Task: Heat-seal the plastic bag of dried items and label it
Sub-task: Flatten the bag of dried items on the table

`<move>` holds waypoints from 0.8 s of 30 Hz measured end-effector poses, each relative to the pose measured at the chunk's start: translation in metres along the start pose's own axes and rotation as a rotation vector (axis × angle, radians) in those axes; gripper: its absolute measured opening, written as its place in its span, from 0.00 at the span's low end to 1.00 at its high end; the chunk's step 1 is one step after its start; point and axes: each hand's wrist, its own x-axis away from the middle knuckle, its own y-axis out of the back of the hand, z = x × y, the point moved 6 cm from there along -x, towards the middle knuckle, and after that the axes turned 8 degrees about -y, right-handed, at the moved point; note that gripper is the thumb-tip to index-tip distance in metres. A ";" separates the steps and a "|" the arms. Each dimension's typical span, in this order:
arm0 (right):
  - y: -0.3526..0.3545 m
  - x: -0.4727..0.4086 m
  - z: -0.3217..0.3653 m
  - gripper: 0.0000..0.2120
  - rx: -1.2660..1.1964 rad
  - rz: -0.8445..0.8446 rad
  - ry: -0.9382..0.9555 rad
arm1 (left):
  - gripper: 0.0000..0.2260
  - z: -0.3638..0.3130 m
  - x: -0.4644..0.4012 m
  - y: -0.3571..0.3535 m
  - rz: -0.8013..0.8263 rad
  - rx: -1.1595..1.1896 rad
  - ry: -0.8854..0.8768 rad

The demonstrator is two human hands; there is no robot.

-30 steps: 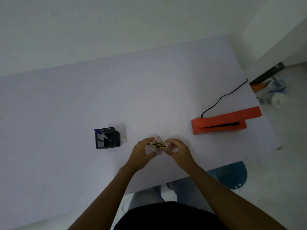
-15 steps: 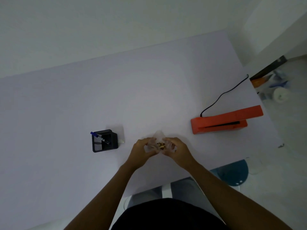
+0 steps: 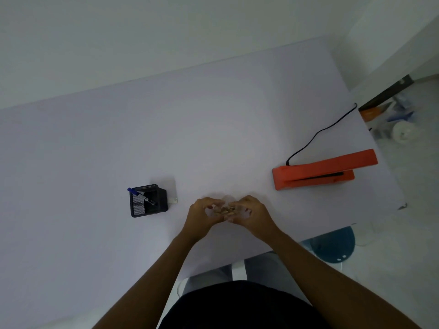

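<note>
Both hands, left hand [image 3: 202, 214] and right hand [image 3: 251, 213], curl their fingers around the plastic bag [image 3: 224, 210].

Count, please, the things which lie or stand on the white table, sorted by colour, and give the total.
Orange: 1, the heat sealer
Black: 2, the mesh pen holder and the sealer's cable
Clear: 1, the plastic bag of dried items, held by the left hand and the right hand
Whitish: 1, a small piece beside the holder
Total: 5
</note>
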 end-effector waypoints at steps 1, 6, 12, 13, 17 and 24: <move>0.000 0.000 0.000 0.16 -0.003 -0.010 0.024 | 0.10 -0.001 0.000 0.000 -0.003 0.002 -0.007; 0.003 0.001 -0.003 0.20 0.015 -0.031 0.068 | 0.08 -0.001 -0.001 -0.004 0.013 -0.007 -0.042; 0.006 0.002 -0.011 0.21 -0.011 0.039 -0.002 | 0.11 0.011 0.002 -0.008 0.037 -0.026 -0.010; 0.005 0.002 -0.013 0.20 -0.007 0.040 -0.007 | 0.12 0.012 0.002 -0.008 0.045 -0.031 0.001; 0.007 0.003 -0.008 0.15 -0.052 0.038 -0.013 | 0.14 0.013 0.002 -0.013 0.088 -0.043 -0.019; 0.010 0.000 -0.016 0.08 -0.203 0.090 -0.137 | 0.07 0.025 -0.001 -0.011 0.080 0.041 0.081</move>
